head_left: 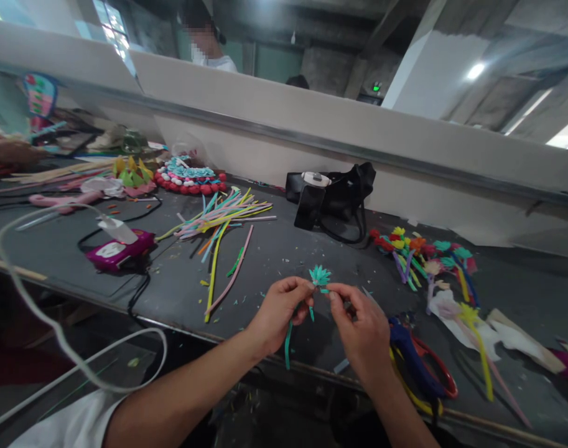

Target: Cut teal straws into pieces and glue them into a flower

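Observation:
Between my hands, near the table's front edge, is a teal pipe-cleaner flower (320,275) with many short pointed petals. My left hand (284,308) pinches it at its base, and teal stems (288,345) hang down below those fingers. My right hand (358,317) has thumb and forefinger closed on a short teal pipe-cleaner piece (325,290) at the flower's right side. Just right of that hand lie blue-handled pliers (417,361) and red-handled scissors (440,367), partly hidden by my wrist.
Loose pipe cleaners (223,218) lie left of centre. A purple power strip (120,249) with a white plug and cable sits at left. A black bag (344,193) stands by the wall; finished flowers (419,249) lie at right. Another person's hand (10,151) shows far left.

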Motion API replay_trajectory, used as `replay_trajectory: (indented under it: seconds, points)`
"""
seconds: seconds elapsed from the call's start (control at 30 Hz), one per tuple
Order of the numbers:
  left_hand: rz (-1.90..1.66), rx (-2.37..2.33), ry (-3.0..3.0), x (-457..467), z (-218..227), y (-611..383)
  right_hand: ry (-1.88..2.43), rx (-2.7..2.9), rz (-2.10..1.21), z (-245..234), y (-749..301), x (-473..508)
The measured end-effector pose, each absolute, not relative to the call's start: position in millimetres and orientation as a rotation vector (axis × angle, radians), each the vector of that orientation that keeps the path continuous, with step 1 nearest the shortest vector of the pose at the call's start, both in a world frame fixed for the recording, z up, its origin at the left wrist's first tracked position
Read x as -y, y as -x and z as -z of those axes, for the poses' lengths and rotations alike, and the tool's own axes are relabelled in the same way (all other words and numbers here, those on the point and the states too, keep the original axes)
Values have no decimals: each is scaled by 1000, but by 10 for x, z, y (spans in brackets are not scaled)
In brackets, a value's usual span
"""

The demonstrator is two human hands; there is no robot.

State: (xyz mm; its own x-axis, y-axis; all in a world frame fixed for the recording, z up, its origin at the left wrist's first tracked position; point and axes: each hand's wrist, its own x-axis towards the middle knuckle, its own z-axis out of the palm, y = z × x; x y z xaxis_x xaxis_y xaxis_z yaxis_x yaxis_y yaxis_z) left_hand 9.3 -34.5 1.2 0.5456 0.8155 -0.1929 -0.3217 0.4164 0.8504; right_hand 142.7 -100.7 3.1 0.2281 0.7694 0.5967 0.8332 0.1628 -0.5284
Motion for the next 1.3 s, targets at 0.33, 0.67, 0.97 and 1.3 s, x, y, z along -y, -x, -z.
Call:
replay_trajectory:
  seconds: [0.33,0.67,0.97,1.3]
  points:
    - [-779,-689,-907,366,11,-109,1575,1666,447,-11,-1441,973]
    - [-767,-710,-906,376,14,-116,1603,1703,586,-21,-1449,979]
    - [-731,-676,-832,367,-29,-92,1639,1651,505,-13,-1446,987]
    - [-715,-668,-820,363,-36,-86,1628,1699,539,-14,-1419,989]
